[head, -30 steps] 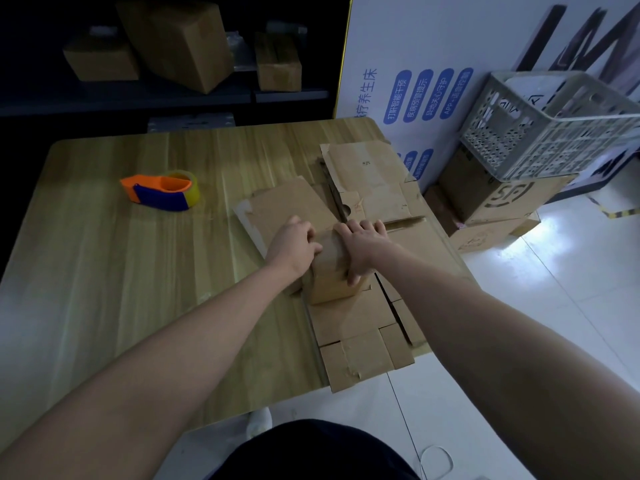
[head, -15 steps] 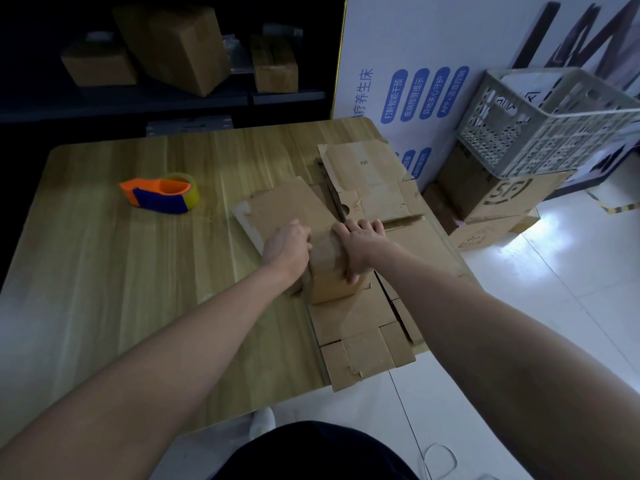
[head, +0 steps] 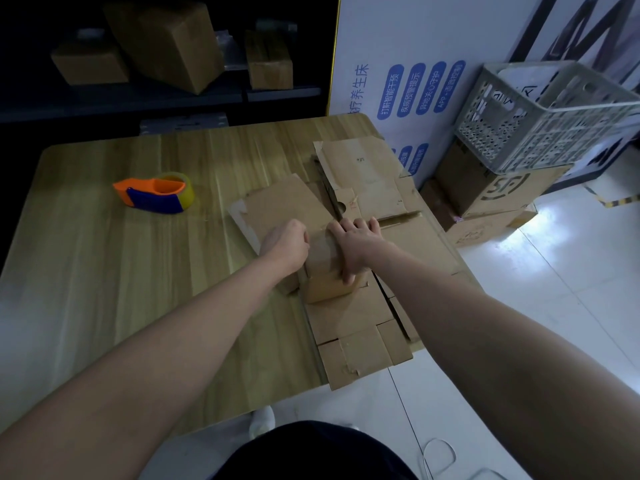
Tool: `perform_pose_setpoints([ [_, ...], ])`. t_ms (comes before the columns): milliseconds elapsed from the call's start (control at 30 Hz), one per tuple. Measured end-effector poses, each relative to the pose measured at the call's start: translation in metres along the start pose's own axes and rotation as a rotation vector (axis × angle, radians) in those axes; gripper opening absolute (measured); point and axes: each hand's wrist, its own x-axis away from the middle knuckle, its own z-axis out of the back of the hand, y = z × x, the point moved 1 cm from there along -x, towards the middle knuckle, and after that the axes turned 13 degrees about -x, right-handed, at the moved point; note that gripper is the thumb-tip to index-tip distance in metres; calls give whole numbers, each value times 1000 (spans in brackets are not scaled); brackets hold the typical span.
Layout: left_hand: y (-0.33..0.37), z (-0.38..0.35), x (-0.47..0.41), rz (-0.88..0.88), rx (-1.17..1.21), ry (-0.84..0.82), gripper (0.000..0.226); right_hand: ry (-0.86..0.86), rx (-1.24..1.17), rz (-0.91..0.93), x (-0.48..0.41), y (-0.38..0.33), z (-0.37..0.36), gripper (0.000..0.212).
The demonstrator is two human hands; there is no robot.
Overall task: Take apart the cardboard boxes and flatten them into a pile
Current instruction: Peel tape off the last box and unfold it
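Observation:
A small taped cardboard box [head: 325, 278] stands on a pile of flattened cardboard [head: 363, 188] at the right side of the wooden table [head: 104, 271]. My left hand [head: 284, 244] is curled against the box's left side. My right hand [head: 356, 247] lies over the box's top, fingers spread toward the far edge and thumb down its near face. The box's top is mostly hidden by my hands.
An orange and blue tape dispenser [head: 156, 192] lies at the table's left back. The flattened sheets overhang the table's right and front edges. On the floor to the right a grey plastic crate [head: 540, 116] sits on stacked boxes [head: 495, 188]. More boxes [head: 169, 43] stand on a dark shelf behind.
My left hand has slid a little left off the box's top to its left side. The right hand keeps its hold on the box.

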Motion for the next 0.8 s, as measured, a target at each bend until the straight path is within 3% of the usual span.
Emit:
perform_pose_setpoints([
  [400,5,-6,2,-117,-166,106,22,-7,6,-1,-1,1,2,115],
  [667,7,-2,-5,-8,16,15,9,15,-10,6,-3,3,-2,114],
  [800,3,-10,-8,-188,31,-60,14,12,-24,12,-3,7,-3,114],
])
